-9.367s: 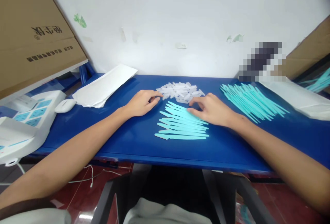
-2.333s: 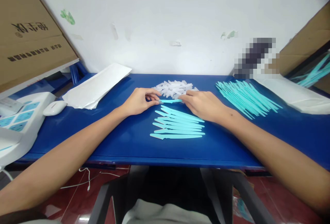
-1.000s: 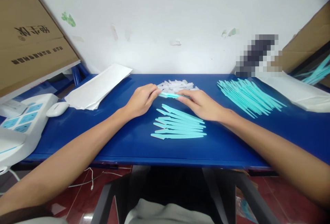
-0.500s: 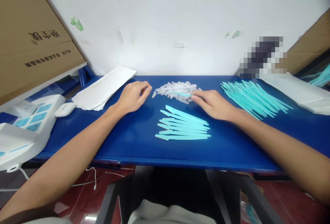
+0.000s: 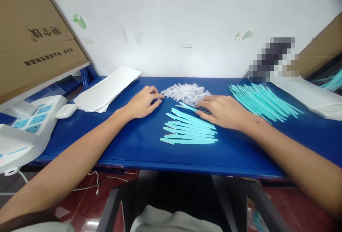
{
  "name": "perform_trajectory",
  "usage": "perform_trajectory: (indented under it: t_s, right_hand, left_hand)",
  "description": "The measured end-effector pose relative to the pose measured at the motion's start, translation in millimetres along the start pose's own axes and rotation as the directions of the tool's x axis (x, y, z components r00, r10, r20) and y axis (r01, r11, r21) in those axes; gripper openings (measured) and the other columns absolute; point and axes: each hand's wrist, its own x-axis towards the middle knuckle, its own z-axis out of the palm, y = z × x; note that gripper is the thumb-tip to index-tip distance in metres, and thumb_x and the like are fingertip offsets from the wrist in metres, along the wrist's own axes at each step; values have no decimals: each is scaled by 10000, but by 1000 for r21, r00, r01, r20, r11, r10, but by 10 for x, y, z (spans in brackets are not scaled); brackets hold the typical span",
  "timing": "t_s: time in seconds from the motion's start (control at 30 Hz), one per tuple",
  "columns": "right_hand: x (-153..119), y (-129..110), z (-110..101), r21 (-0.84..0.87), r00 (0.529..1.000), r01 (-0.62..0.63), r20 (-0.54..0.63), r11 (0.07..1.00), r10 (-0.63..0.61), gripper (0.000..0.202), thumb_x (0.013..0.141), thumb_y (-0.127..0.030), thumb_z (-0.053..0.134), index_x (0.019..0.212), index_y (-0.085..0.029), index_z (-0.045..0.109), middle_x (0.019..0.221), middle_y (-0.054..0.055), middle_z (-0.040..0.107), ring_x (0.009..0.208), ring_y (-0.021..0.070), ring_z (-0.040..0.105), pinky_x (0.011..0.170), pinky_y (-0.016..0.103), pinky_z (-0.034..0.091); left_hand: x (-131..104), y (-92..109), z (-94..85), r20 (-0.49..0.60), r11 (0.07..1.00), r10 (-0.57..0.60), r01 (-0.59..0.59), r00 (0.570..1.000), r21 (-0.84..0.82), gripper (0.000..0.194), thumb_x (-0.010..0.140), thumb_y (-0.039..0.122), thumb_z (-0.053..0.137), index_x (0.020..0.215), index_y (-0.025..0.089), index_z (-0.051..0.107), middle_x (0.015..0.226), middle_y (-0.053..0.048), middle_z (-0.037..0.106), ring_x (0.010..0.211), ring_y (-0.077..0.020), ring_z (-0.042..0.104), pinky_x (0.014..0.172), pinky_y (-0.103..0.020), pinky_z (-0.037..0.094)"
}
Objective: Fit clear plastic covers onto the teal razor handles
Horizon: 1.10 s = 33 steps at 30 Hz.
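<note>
My right hand point(image 5: 219, 111) has its fingers closed on a turquoise stick point(image 5: 187, 107), whose wider end points left. Just below lies a fanned row of several flat turquoise sticks point(image 5: 188, 130) on the blue table point(image 5: 133, 146). Beyond the held stick is a heap of small whitish translucent pieces point(image 5: 184, 92). At the left edge of that heap, my left hand point(image 5: 145, 102) has its fingers apart, the fingertips touching or very near a piece. A larger pile of turquoise sticks point(image 5: 263, 102) lies to the right of my right hand.
White sheets point(image 5: 107, 89) lie at the back left, near a white power strip point(image 5: 40, 125) and a white earbud case point(image 5: 66, 111). A cardboard box point(image 5: 40, 39) stands far left. White wrapping point(image 5: 310, 98) lies on the right.
My right hand has come nearer with the stick, from over the whitish heap to just above the fanned row. My left hand has moved slightly right and its fingers have spread.
</note>
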Motion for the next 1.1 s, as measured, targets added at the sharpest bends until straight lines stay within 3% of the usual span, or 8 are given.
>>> perform_trajectory:
  t_s: [0.1,0.23,0.4,0.57,0.7,0.8,0.97,1.1]
  right_hand:
    - [-3,-24,-30,46,997,16,-77,999,-12,372,1025,-454,466,1005,-174,711,910,95,731,863,264,638,779,387,342]
    - [-14,-64,-36,223,999,29,-36,974,-21,337,998,-443,510,940,-192,728,641,19,663,634,182,535,870,428,335]
    - [-13,-96,-20,318,998,26,45,948,-42,328,961,-425,544,988,-193,774,534,6,613,566,190,533,732,356,390]
    - [-28,-107,-77,391,993,-15,114,920,-32,349,942,-393,566,1043,-150,795,550,1,635,469,144,510,596,308,394]
    - [-34,-90,-94,426,992,41,91,904,-88,326,949,-354,539,991,-161,799,786,50,742,612,157,599,640,302,420]
    - [-18,-68,-113,425,994,6,92,905,-50,294,917,-366,565,962,-173,781,912,75,736,745,188,624,675,305,425]
    - [-6,-76,-194,441,952,-213,294,872,84,187,814,-372,640,839,-201,711,711,8,625,595,155,523,557,295,352]
    - [-19,-77,-194,423,952,-216,293,880,93,115,794,-328,631,781,-216,656,623,-19,554,554,151,479,528,295,325]
  left_hand:
    - [1,12,-2,14,1000,-11,11,1000,-13,504,1023,425,385,1263,139,724,1138,-158,646,1074,-313,580,969,-488,479]
    - [6,26,-27,16,999,-25,26,1000,-41,463,1004,343,391,1233,137,737,1094,-146,685,1022,-298,626,925,-473,496]
    - [9,14,6,-6,998,-1,0,1000,-67,398,956,235,430,1156,160,767,1052,-124,685,990,-275,634,893,-441,509]
    - [5,-9,48,-89,996,46,-53,995,-78,307,969,302,517,1067,198,790,1118,-118,635,1033,-266,594,946,-445,490]
    - [21,33,26,-70,989,60,-69,996,-132,252,972,317,546,989,195,766,1105,-109,657,1032,-260,610,942,-430,487]
    - [36,72,22,-37,987,69,-74,997,-146,233,985,304,524,967,193,727,1004,-85,709,957,-247,638,890,-407,491]
    - [46,99,61,-135,980,8,-35,991,-195,213,980,318,546,981,187,713,968,-68,751,861,-206,679,816,-343,517]
    - [55,131,75,-250,958,-93,18,964,-287,290,955,329,580,1162,171,709,962,-75,765,830,-189,699,793,-317,545]
